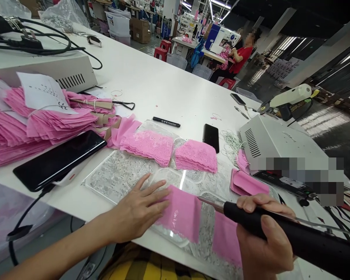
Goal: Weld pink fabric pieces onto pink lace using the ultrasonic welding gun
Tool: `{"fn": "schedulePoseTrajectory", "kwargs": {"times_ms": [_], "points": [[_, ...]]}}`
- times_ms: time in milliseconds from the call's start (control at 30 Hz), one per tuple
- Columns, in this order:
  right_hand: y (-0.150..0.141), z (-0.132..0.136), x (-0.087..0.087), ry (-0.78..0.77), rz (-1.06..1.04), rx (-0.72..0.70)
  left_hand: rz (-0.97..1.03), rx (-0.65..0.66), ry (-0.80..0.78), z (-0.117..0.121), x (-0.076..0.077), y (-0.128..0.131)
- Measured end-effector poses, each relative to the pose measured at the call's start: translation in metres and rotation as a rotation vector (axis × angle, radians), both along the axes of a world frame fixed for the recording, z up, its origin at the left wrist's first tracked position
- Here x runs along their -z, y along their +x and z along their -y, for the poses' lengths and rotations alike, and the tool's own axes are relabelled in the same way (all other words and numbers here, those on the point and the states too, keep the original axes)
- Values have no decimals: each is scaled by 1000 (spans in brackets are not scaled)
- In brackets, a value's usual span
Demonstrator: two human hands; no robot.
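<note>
On the long white smooth table (163,91) there is a clear, grey-speckled flat board (111,177). The right hand (268,237) has its fingers wrapped around a thick black-handled tool (317,239) with a thin metal tip. The left hand (142,210) is released, its fingers extended over the edge of a flat pink fabric piece (182,214). This piece lies on the board; the tip is at its upper right corner, but whether they touch I cannot tell.

Black tool (315,241), cut off at the right edge; white slip (42,93) carries marks, possibly writing, too small to read!
</note>
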State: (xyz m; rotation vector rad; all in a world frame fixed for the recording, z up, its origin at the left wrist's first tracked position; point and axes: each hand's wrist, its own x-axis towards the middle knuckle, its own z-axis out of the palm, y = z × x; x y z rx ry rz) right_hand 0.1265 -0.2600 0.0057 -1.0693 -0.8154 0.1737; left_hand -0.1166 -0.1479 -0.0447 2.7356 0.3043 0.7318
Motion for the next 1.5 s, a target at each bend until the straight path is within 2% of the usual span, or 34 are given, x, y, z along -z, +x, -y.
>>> {"fn": "schedulePoseTrajectory", "kwargs": {"times_ms": [200,467,800,967,1500], "points": [[-14,-13,0,-9,-2,-70,39,-6,-32,-1,2,-9],[-19,-19,1,-31,0,-48,33,-8,-47,-2,9,-10],[-37,-35,-2,-19,-47,-135,31,7,-20,-2,-3,-9],[-48,-44,3,-28,-35,-177,20,-9,-30,-1,-2,-10],[-47,-47,6,-37,-31,-212,38,-26,-39,1,2,-10]]}}
